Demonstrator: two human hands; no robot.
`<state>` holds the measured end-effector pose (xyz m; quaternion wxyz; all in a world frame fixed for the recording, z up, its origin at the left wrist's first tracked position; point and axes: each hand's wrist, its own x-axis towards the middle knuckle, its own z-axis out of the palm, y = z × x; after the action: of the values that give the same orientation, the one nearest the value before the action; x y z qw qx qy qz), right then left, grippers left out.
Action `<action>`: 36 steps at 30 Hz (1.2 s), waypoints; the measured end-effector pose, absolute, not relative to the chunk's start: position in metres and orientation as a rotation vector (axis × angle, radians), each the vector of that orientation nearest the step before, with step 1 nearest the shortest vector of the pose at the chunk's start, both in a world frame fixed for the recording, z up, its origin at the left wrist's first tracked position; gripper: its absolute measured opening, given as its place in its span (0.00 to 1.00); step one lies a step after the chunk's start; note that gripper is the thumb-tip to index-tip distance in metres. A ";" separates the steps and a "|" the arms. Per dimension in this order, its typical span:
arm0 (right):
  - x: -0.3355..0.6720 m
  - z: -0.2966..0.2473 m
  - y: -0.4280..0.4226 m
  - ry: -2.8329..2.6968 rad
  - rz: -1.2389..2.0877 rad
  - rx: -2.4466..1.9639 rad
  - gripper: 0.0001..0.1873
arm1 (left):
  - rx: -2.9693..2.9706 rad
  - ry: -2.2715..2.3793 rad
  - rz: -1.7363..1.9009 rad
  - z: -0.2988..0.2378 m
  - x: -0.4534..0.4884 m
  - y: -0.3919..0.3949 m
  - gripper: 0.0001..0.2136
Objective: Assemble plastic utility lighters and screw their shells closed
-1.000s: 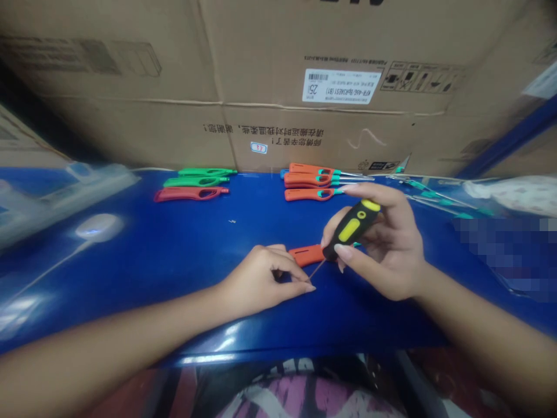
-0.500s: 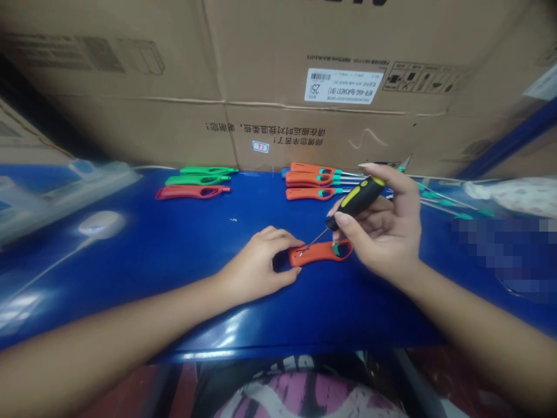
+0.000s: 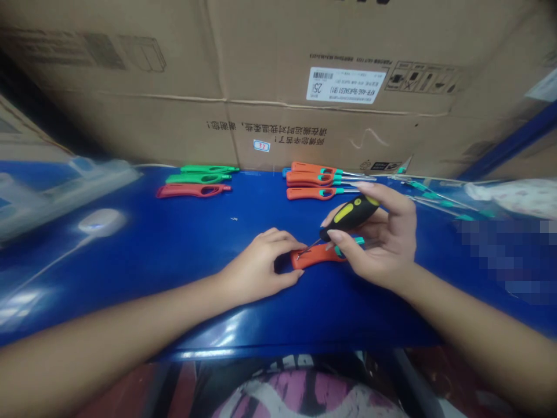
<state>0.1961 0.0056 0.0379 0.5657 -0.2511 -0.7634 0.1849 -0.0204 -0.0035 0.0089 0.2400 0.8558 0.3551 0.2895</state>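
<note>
An orange gas lighter (image 3: 319,254) with a teal trigger lies on the blue table, its butt end pinched between the thumb and fingers of my left hand (image 3: 265,264). My right hand (image 3: 380,238) grips a black and yellow screwdriver (image 3: 351,216), tilted so that its thin shaft points down and left. The screwdriver's tip is at the lighter's butt end, close to my left fingertips. My right fingers and thumb partly cover the lighter's front part and its metal tube.
Several orange lighters (image 3: 302,193) lie in a group at the back. Green casings (image 3: 198,178) and a red casing (image 3: 185,190) are left of them. Metal rods with teal ends (image 3: 444,203) lie at the right. A cardboard box (image 3: 261,69) stands behind; a white round device (image 3: 102,222) is left.
My right hand has come down and slightly left with the screwdriver, whose handle now leans lower. My left hand and the lighter have barely shifted.
</note>
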 end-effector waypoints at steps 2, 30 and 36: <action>0.197 0.037 0.008 -1.843 0.375 -0.544 0.36 | 2.338 0.974 0.791 0.008 -0.020 -0.003 0.15; 0.197 0.053 0.007 -2.062 0.508 -0.625 0.33 | 2.347 0.956 0.823 0.006 -0.020 -0.003 0.16; 0.188 0.076 0.010 -2.212 0.144 -0.753 0.28 | 2.370 0.975 0.809 0.007 -0.021 -0.004 0.15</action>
<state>0.1885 0.0103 0.0763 0.3898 -0.2963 -0.8701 0.0566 -0.0205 -0.0037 0.0073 0.2252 0.8592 0.3536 0.2934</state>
